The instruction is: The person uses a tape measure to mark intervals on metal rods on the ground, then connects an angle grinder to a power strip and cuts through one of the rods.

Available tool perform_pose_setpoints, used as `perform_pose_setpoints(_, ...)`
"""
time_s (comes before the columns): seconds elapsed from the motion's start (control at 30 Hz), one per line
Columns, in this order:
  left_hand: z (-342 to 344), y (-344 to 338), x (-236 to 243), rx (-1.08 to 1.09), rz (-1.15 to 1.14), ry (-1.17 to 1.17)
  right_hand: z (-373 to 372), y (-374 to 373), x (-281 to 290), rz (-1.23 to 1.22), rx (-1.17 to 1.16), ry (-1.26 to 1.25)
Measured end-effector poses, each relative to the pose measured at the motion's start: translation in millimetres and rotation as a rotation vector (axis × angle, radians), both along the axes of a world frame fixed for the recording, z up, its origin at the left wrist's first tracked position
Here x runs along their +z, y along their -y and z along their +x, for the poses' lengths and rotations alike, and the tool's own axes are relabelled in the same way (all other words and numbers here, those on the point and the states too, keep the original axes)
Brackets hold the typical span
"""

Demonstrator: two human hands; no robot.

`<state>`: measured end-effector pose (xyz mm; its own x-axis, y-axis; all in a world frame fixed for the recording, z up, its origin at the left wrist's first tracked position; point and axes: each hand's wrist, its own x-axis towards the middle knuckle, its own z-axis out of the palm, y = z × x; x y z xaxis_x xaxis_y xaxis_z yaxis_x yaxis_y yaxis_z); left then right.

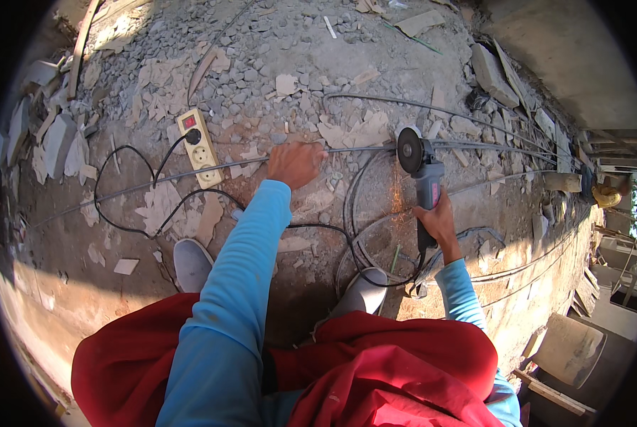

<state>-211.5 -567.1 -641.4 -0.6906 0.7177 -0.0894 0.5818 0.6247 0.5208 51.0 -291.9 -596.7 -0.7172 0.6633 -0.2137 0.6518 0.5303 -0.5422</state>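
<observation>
My left hand [295,164] is closed round a long thin metal rod [358,149] that runs across the ground from left to right. In my right hand [438,220] is a grey and black angle grinder [428,188], gripped by its body with the disc end pointing away from me. Its dark cutting disc [409,150] is at the rod, right of my left hand. Orange sparks [397,196] fall below the disc toward me. A black power cord [318,226] trails from the grinder's rear end to the left.
A cream power strip [203,153] with a red switch and a black plug lies at the left, under the rod. More rods [489,128] and coiled cable lie at the right. Stone rubble [247,64] and broken slabs [493,75] cover the far ground. My shoes [192,265] stand close by.
</observation>
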Motion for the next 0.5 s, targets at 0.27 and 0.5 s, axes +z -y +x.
perform_pose_setpoints(0.27,0.2,0.9,-2.7,0.006,0.002,-0.019,-4.5,3.3,4.4,-0.032,-0.013,0.013)
perform_pose_setpoints(0.5,1.5,0.0,-2.9,0.015,0.010,-0.007,-5.5,-0.7,0.5,-0.036,-0.007,-0.007)
